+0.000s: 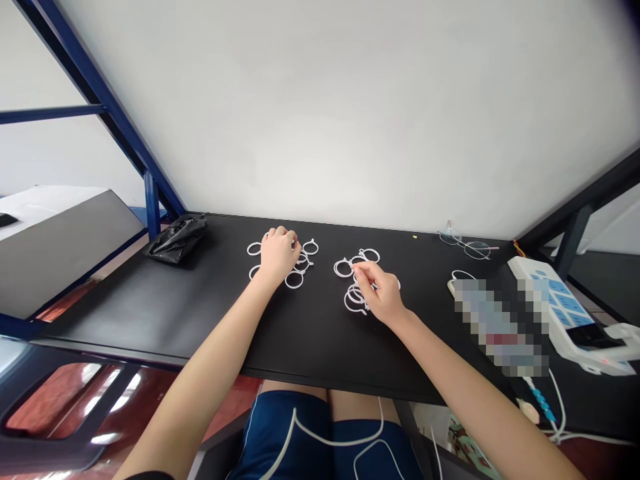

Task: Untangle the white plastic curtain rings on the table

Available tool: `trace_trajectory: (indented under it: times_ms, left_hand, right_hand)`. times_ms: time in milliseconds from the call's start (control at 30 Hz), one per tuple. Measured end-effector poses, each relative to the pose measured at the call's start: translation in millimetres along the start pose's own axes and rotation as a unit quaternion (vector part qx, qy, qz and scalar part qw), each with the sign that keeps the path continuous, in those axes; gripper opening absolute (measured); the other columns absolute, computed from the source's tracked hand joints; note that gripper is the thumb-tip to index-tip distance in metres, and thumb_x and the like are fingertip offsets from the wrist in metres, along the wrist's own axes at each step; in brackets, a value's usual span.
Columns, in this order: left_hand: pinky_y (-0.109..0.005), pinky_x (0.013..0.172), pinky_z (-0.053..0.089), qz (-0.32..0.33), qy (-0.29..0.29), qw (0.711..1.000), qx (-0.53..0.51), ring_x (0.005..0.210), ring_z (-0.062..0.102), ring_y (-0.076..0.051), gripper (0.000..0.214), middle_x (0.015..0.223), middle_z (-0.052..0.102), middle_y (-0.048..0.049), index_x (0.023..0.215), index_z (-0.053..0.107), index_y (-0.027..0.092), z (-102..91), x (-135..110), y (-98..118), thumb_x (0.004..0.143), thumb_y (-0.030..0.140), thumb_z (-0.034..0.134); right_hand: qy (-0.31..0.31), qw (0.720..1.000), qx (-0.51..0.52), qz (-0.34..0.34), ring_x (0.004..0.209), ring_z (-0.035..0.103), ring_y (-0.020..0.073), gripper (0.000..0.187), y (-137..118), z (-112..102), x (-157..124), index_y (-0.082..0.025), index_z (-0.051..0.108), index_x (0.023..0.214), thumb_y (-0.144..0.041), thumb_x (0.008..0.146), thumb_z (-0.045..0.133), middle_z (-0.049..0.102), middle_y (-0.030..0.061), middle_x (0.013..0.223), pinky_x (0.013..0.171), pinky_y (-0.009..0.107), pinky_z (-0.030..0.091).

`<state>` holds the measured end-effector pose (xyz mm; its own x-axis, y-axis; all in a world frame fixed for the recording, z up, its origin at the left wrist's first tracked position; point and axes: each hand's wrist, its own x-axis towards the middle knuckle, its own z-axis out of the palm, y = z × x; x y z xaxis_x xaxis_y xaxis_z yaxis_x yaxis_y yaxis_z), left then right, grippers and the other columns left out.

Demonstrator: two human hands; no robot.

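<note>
White rings, black tabletop, navy shorts

Your black desk carries white plastic rings in two groups, a black plastic bag at left, and eyeglasses at upper right.

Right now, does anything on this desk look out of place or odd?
Yes: a pixelated patch on the right of the black desk, beside the power strip, hides whatever lies there. A crumpled black plastic bag also sits off by itself in the far left corner.
</note>
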<state>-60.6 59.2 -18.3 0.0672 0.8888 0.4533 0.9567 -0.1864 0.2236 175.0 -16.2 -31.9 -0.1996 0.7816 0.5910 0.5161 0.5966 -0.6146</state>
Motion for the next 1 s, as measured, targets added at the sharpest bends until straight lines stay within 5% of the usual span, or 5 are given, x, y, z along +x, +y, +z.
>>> trace_trajectory:
  times_ms: [167,400,633,1000]
  left_hand:
    - [-0.038,0.083,0.044,0.082,-0.01,0.994,-0.068,0.09,0.057,-0.024,0.016,0.093,0.063,-0.0082,0.088,0.066,0.018,-0.7,-2,12,0.088,0.022,0.05]
    - [-0.033,0.078,0.048,0.275,-0.069,0.951,-0.124,0.091,0.054,-0.022,0.017,0.095,0.06,-0.008,0.099,0.065,0.018,1.4,-22,42,0.089,0.023,0.052]
    - [-0.03,0.076,0.049,0.297,-0.156,0.932,-0.136,0.089,0.055,-0.02,0.022,0.093,0.058,-0.0068,0.104,0.067,0.019,6.7,-29,47,0.092,0.02,0.049]
    - [-0.03,0.073,0.046,0.316,-0.113,0.931,-0.146,0.083,0.053,-0.018,0.025,0.086,0.058,-0.0066,0.096,0.066,0.017,6.4,-25,47,0.095,0.016,0.041]
  right_hand:
    - [-0.006,1.0,0.004,-0.002,0.042,0.039,0.0088,0.019,0,0,-1,-0.02,0.06,0.094,-0.031,0.097,0.044,0.043,-0.0064,0.051,0.047,0.023,0.034]
    - [0.005,1.0,0.005,0.01,0.042,0.043,0.0095,0.024,-2,-1,0,-0.02,0.06,0.095,-0.033,0.098,0.041,0.045,-0.0055,0.05,0.046,0.023,0.035]
    - [-0.003,1.0,-0.003,0.003,0.042,0.043,0.0096,0.022,-1,1,-1,-0.019,0.06,0.095,-0.032,0.098,0.042,0.046,-0.0055,0.05,0.046,0.024,0.035]
    - [0.03,0.999,-0.007,0.014,0.043,0.044,0.0102,0.024,-2,1,-1,-0.02,0.06,0.094,-0.035,0.098,0.042,0.048,-0.0044,0.051,0.046,0.024,0.036]
